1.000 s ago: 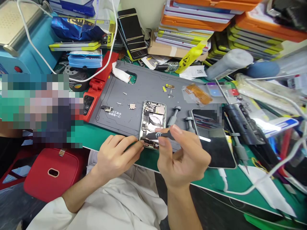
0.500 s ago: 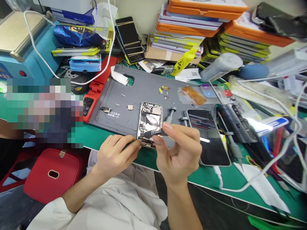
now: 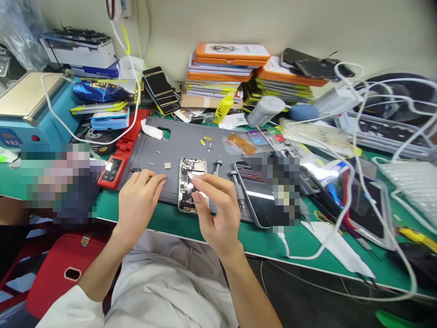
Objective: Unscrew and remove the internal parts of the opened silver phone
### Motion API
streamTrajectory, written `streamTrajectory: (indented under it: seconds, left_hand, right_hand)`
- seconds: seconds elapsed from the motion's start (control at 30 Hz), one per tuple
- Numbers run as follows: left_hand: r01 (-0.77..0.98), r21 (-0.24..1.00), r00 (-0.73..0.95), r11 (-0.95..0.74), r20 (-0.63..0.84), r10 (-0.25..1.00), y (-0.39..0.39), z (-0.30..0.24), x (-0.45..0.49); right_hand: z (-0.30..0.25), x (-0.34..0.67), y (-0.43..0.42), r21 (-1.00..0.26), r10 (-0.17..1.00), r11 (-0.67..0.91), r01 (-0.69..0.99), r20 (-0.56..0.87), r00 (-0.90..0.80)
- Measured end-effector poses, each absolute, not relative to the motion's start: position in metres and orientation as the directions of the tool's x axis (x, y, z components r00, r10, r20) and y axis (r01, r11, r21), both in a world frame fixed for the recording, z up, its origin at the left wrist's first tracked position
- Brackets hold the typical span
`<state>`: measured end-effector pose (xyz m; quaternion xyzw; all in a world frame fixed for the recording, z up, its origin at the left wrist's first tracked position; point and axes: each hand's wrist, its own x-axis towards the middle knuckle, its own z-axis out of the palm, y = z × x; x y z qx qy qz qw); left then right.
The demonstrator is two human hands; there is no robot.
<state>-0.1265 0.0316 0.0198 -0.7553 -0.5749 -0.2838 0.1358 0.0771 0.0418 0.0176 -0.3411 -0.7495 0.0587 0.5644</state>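
Note:
An opened smartphone (image 3: 183, 182) lies on the grey work mat (image 3: 191, 136) with its inner parts bare. Over its right side is my right hand (image 3: 220, 205), thumb and forefinger pinched around dark tweezers that are mostly hidden by the fingers. My left hand (image 3: 138, 200) hovers at the mat's front edge, left of the phone. Its fingertips are drawn together, and whatever they may hold is too small to make out. Near those fingertips lie a small metal part (image 3: 167, 166) and a dark component (image 3: 135, 170), partly covered by the hand.
Right of the phone are a grey screwdriver (image 3: 217, 167), another driver (image 3: 237, 189) and a dark-screened phone (image 3: 257, 196). An orange flex piece (image 3: 241, 144) lies behind. Stacked orange cases (image 3: 232, 59) line the wall. A white cable (image 3: 317, 250) loops across the green table (image 3: 164, 223).
My left hand has come away from the phone's lower edge, out to the left. My right hand stays over the phone with its pinch. The camera view has tilted up and turned right.

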Motion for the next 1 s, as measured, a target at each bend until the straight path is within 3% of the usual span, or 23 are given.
streamTrajectory:
  seconds: [0.3,0.5,0.6,0.73,0.8,0.9,1.0]
  left_hand:
    - [0.876,-0.046,0.427,-0.480,0.534,0.729,0.056,0.031,-0.136]
    - [0.883,-0.070,0.419,-0.464,0.563,0.712,0.057,0.031,-0.129]
    - [0.897,0.079,0.302,-0.436,0.612,0.731,0.049,0.030,-0.125]
    - [0.784,0.524,0.055,-0.333,0.477,0.877,0.034,0.027,-0.120]
    - [0.681,0.675,-0.005,-0.284,0.392,0.920,0.028,0.026,-0.118]
    - [0.658,0.716,-0.028,-0.234,0.333,0.942,0.026,0.026,-0.116]
    - [0.727,0.655,0.011,-0.205,0.287,0.958,0.026,0.028,-0.114]
  right_hand:
    - [0.020,0.074,0.046,-0.480,0.580,0.774,0.413,0.800,-0.156]
    - [0.020,0.073,0.047,-0.479,0.578,0.776,0.410,0.800,-0.160]
    - [0.020,0.074,0.047,-0.490,0.591,0.760,0.427,0.795,-0.139]
    - [0.018,0.071,0.047,-0.501,0.611,0.758,0.418,0.770,-0.184]
    - [0.016,0.070,0.047,-0.472,0.585,0.778,0.414,0.784,-0.206]
    - [0.015,0.075,0.044,-0.445,0.533,0.776,0.446,0.841,-0.089]
    - [0.019,0.093,0.042,-0.570,0.592,0.600,0.562,0.788,0.167]
